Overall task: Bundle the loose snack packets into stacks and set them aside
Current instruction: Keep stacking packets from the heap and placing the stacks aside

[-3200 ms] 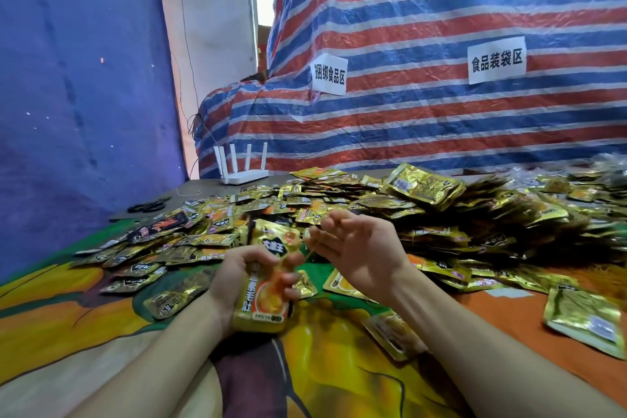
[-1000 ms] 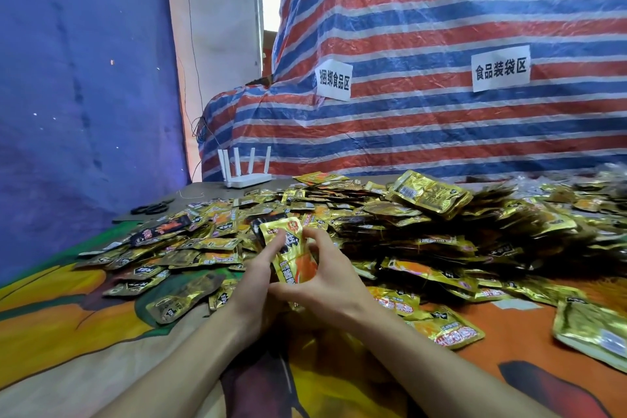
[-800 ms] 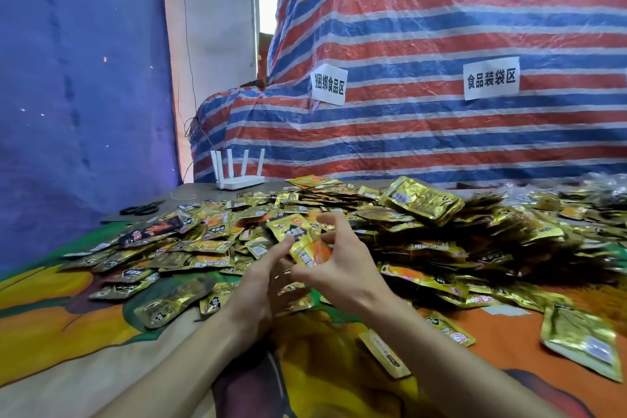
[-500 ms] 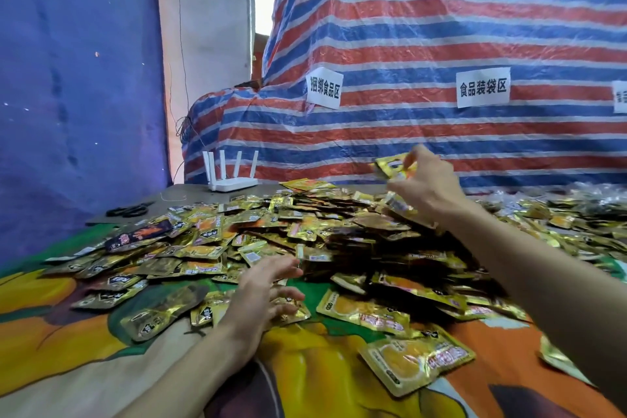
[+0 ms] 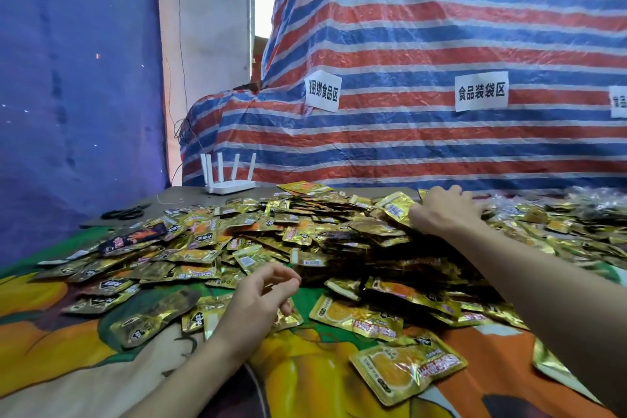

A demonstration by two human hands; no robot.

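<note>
Your right hand (image 5: 441, 210) is palm-down on the snack packets (image 5: 339, 237) heaped toward the tabletop's far edge, likely fishing for more (can't tell if it's gripping any), while your left hand (image 5: 261, 302) hovers loosely curled, empty, ready to stack.

Left wall: blue tarp (image 5: 74, 95), hanging flat.
Back wall: white plaster (image 5: 210, 44), with a bright window (image 5: 263, 10).
Right: red, white and blue striped tarp (image 5: 441, 27) bearing paper signs (image 5: 481, 91).
Bench: printed cloth (image 5: 51, 332); white router (image 5: 228, 176) at far edge.
</note>
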